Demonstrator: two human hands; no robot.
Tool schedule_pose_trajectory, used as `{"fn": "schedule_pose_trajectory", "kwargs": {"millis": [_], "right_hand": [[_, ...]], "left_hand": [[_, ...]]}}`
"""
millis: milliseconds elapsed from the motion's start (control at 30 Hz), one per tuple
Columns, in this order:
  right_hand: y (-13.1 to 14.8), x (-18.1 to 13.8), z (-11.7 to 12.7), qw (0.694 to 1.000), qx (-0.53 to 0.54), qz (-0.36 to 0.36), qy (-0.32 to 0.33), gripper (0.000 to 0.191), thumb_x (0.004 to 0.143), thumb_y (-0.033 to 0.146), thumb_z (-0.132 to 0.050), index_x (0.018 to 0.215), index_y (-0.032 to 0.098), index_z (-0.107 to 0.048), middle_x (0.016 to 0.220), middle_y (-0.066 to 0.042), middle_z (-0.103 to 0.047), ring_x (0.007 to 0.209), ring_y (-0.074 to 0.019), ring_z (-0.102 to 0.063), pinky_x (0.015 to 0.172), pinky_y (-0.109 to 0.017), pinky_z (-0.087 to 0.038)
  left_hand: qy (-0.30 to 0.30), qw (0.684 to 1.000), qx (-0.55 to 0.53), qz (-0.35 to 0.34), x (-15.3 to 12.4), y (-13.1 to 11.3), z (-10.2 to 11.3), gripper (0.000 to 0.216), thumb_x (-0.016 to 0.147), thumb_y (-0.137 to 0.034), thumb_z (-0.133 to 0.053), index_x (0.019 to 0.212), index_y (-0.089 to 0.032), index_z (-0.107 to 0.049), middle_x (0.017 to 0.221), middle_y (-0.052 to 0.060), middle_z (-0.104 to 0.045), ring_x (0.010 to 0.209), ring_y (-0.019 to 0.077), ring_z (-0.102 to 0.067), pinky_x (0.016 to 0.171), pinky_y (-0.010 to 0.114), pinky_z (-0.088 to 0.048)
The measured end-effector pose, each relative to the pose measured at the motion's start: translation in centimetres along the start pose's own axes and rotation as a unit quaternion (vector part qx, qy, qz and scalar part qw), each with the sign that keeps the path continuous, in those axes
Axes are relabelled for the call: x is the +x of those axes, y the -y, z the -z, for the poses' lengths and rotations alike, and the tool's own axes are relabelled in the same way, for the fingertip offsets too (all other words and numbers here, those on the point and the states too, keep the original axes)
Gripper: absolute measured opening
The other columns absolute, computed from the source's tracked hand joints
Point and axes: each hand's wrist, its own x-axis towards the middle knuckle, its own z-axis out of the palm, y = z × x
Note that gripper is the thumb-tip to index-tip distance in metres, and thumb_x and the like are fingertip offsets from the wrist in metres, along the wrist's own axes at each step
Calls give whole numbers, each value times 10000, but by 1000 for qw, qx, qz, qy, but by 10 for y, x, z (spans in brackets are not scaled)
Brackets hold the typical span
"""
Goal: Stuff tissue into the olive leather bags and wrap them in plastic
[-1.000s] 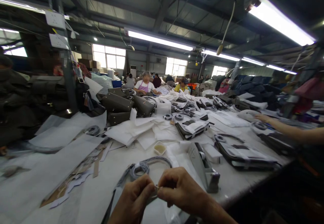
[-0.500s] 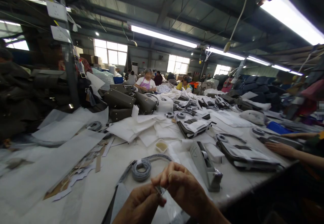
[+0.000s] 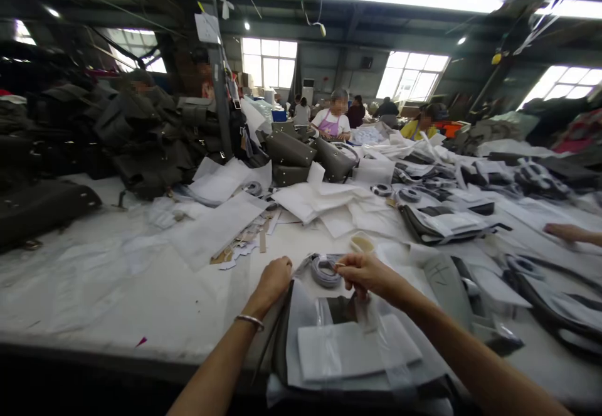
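Keeping the grey strap coil (image 3: 325,278) flat at the far edge of the paper-covered bag (image 3: 338,309) is advised while a small pale piece (image 3: 339,266) is pinched there by the right hand (image 3: 364,273) and the left hand (image 3: 274,278), set apart, grip unclear, is placed by the bag's far-left corner.

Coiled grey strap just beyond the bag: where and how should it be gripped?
I'd pinch the near-left part of the coiled grey strap, coming from the left with the left hand. It appears to lie flat as a ring with an open centre, so a finger could go inside and the thumb outside. The right hand crowds its right side.
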Motion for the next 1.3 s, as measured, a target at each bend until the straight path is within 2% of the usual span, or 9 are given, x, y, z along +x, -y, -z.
{"fn": "schedule_pose_trajectory", "kwargs": {"millis": [133, 300, 500, 733, 867, 1000, 1100, 1200, 1300], "right_hand": [[-7, 56, -21, 992, -59, -84, 71, 130, 876, 231, -509, 777, 169, -568, 623, 35, -622, 395, -65, -489, 401, -178, -409], [-10, 89, -51, 973, -128, -163, 104, 230, 790, 37, -507, 601, 153, -565, 439, 4, -555, 334, -118, -474, 357, -214, -384], [-27, 110, -71, 982, 0, -169, 87, 246, 753, -1, -427, 630, 156, -571, 464, 28, -532, 357, -101, -476, 410, -201, -421], [-32, 116, -69, 973, 139, -158, 100, 143, 671, 55, -464, 685, 155, -566, 558, 37, -552, 377, -72, -463, 435, -188, -403], [-26, 103, -68, 993, 19, -107, 39, 136, 655, 85, -513, 720, 165, -602, 584, 37, -571, 456, -95, -519, 506, -214, -441], [-15, 83, -60, 993, -101, -52, -10, 388, 572, 58, -644, 928, 199, -700, 643, 21, -635, 651, -187, -635, 636, -273, -474], [-8, 73, -54, 936, -350, 40, -24, 551, 584, 27, -630, 1087, 239, -710, 857, -50, -731, 890, -270, -681, 766, -323, -482], [-10, 69, -52, 846, -528, 77, -1, 405, 675, 45, -601, 1036, 170, -735, 940, -150, -744, 875, -301, -700, 715, -327, -490], [-16, 68, -48, 843, -533, 68, -17, 209, 715, 92, -618, 856, 152, -760, 819, -150, -744, 777, -279, -700, 645, -291, -471]], "left_hand": [[46, 997, -59, -5, 13, 3, -10, 298, 805, -169, -447, 855, -173, -741, 981, 112, -741, 980, 222, -656, 913, 295, -426], [111, 975, -188, -37, 19, 9, -16, 333, 731, -267, -485, 891, -131, -743, 895, 80, -746, 858, 222, -672, 808, 303, -496], [189, 917, -334, -106, 23, 15, -8, 408, 718, -350, -594, 1040, -134, -721, 949, 71, -741, 870, 237, -668, 884, 344, -495], [68, 964, -235, -104, 28, 18, -12, 259, 719, -376, -570, 802, -191, -731, 864, 71, -731, 856, 255, -656, 778, 307, -478], [-15, 992, -93, -79, 27, 22, -16, 201, 746, -327, -505, 663, -209, -645, 750, 57, -696, 750, 230, -630, 704, 303, -419], [-15, 995, -79, -61, 28, 24, -14, 200, 765, -354, -475, 650, -217, -565, 678, 22, -642, 685, 200, -590, 659, 287, -384], [2, 986, -160, -48, 31, 24, -14, 280, 741, -465, -466, 599, -225, -494, 607, 2, -562, 642, 194, -548, 623, 287, -383], [38, 954, -298, -17, 32, 25, -12, 370, 713, -569, -492, 589, -221, -508, 606, 2, -550, 618, 185, -525, 620, 293, -412], [55, 905, -421, 11, 28, 26, -6, 432, 718, -619, -558, 609, -202, -552, 644, 10, -589, 624, 170, -524, 633, 286, -437]]}}
